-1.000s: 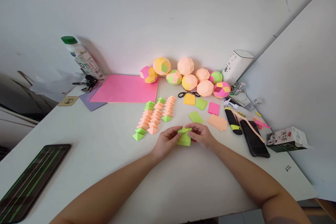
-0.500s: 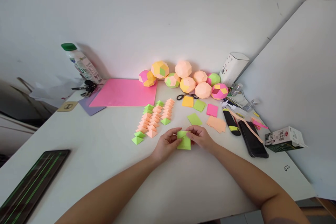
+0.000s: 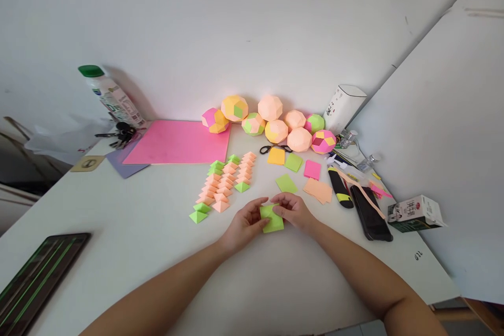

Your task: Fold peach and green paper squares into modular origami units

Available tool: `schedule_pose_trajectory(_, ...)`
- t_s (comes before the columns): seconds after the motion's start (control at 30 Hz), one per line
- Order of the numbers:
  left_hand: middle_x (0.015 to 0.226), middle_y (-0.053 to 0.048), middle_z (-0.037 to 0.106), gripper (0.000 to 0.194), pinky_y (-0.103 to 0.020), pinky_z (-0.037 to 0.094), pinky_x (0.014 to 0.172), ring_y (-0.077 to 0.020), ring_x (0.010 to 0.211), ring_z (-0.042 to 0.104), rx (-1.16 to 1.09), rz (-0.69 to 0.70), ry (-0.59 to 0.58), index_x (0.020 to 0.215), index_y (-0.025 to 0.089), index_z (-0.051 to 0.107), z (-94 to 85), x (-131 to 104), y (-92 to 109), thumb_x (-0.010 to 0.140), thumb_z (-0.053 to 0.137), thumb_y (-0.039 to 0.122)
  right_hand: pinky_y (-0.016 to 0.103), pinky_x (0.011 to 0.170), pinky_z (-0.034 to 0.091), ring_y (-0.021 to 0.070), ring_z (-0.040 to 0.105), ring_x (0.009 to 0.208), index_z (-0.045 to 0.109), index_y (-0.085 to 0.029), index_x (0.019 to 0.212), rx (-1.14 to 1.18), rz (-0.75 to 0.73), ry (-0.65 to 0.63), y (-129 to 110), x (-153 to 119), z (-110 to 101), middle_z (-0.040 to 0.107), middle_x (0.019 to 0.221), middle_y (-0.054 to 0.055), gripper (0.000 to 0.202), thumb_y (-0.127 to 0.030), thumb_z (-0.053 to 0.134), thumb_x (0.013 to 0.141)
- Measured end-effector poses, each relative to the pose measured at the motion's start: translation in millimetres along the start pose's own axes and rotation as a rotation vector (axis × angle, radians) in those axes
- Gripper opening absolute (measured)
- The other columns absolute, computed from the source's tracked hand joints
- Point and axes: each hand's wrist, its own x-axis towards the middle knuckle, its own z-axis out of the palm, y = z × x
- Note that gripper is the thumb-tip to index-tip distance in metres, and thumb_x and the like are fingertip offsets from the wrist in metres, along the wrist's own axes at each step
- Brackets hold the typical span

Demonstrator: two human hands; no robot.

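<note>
A square of green paper (image 3: pixel 274 224) is held between both hands over the front middle of the table. My left hand (image 3: pixel 244 224) pinches its left side, thumb on top. At the upper right corner, my right hand (image 3: pixel 293 211) grips the sheet with thumb and fingers; the fingertips behind the paper are hidden. Just beyond lie a loose green sheet (image 3: pixel 286 184) and several peach sheets (image 3: pixel 317 190). Left of my hands, folded peach paper units (image 3: pixel 225 185) stand in overlapping rows, with green units (image 3: pixel 198 217) at some of the row ends.
Faceted paper balls (image 3: pixel 300 139) line the wall beside a pink board (image 3: pixel 177 143). Black scissors (image 3: pixel 275 149) lie behind yellow, green and pink note pads. To the right are a box cutter (image 3: pixel 340 188), a phone (image 3: pixel 371 212) and a milk carton (image 3: pixel 415 213). A tablet (image 3: pixel 43 278) lies left.
The camera view has shifted slightly. Both hands still hold the green paper, which now sits a little tilted, and the right fingers have shifted along its top edge.
</note>
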Motion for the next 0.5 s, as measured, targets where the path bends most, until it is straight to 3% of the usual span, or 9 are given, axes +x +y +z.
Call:
schedule_pose_trajectory(0.1, 0.090, -0.003, 0.060, 0.048, -0.030, 0.048, 0.073, -0.0155, 0.083, 0.059, -0.019, 0.027, 0.053, 0.117, 0.019, 0.051, -1.3, 0.4, -1.8, 0.073, 0.067, 0.028, 0.021, 0.048, 0.042, 0.0093, 0.049, 0.055, 0.061, -0.019, 0.096, 0.020, -0.045, -0.040, 0.4, -1.1, -0.6, 0.055, 0.069, -0.001, 0.030, -0.040, 0.065, 0.076)
schedule_pose_trajectory(0.2, 0.082, -0.002, 0.059, 0.047, -0.028, 0.047, 0.071, -0.0143, 0.078, 0.056, -0.044, 0.055, 0.134, 0.116, 0.019, 0.052, -2.7, 1.9, -2.1, 0.072, 0.068, 0.028, 0.024, 0.058, 0.045, 0.0123, 0.055, 0.067, 0.058, -0.018, 0.104, 0.013, -0.072, -0.123, -1.4, -3.7, 0.5, 0.058, 0.080, 0.003, 0.039, -0.040, 0.068, 0.073)
schedule_pose_trajectory(0.33, 0.070, 0.002, 0.053, 0.051, -0.023, 0.042, 0.057, -0.0116, 0.065, 0.052, -0.065, 0.051, 0.205, 0.115, 0.017, 0.053, -2.1, 3.7, 0.8, 0.069, 0.070, 0.031, 0.026, 0.063, 0.044, 0.0135, 0.055, 0.071, 0.060, -0.015, 0.090, -0.074, -0.061, -0.172, -3.7, -5.4, 2.0, 0.058, 0.081, 0.003, 0.031, -0.037, 0.071, 0.071)
schedule_pose_trajectory(0.5, 0.080, 0.001, 0.053, 0.057, -0.022, 0.042, 0.056, -0.0114, 0.068, 0.052, -0.087, 0.030, 0.083, 0.121, 0.021, 0.045, 0.1, 2.2, 4.7, 0.069, 0.069, 0.029, 0.023, 0.051, 0.040, 0.0106, 0.051, 0.054, 0.059, -0.015, 0.079, -0.061, 0.015, -0.090, -2.5, -2.7, -0.9, 0.056, 0.062, -0.001, 0.028, -0.041, 0.068, 0.072)
